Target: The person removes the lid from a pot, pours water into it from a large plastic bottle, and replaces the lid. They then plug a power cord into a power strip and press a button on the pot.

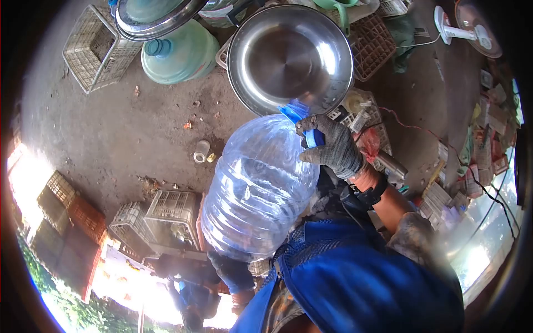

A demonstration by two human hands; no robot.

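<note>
A large clear plastic water bottle (255,188) lies tilted in front of me, its blue-trimmed neck over the near rim of a wide steel pan (288,61). My right hand (333,143), in a grey glove, is closed at the neck, gripping a blue plastic piece (314,138) that may be its handle or cap. Low at the bottle's base, my left hand (227,270) presses against it in a dark glove; most of its fingers are hidden. Whether water runs from the mouth I cannot make out.
A greenish water jug (180,53) stands left of the pan, partly under a metal lid (158,22). Plastic crates (102,50) stand around, with more (172,213) at lower left. A small jar (201,151) lies on the dirt floor. Cables and clutter fill the right side.
</note>
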